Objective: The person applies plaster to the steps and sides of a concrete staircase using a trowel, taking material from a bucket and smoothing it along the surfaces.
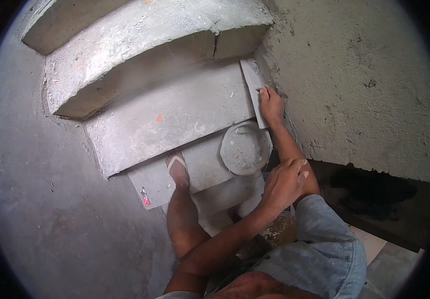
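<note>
A thin, pale grey tapered strip of tile (253, 82) stands along the right end of a step, beside the rough wall. My right hand (273, 105) grips its right edge, thumb and fingers closed on it. Over my right forearm lies my left hand (285, 180), its fingers curled in and dusty at the tips; I see nothing in them. Just below the strip, a round dusty bucket (227, 158) holds grey powdery material and small bits of debris.
Rough concrete steps (170, 107) rise away, strewn with chips, and the upper one has a cracked edge (216, 45). Plastered wall (359, 89) bounds the right. My sandalled foot (177, 169) is on a lower step, near a small red object (145, 197). Grey floor (70, 199) extends left.
</note>
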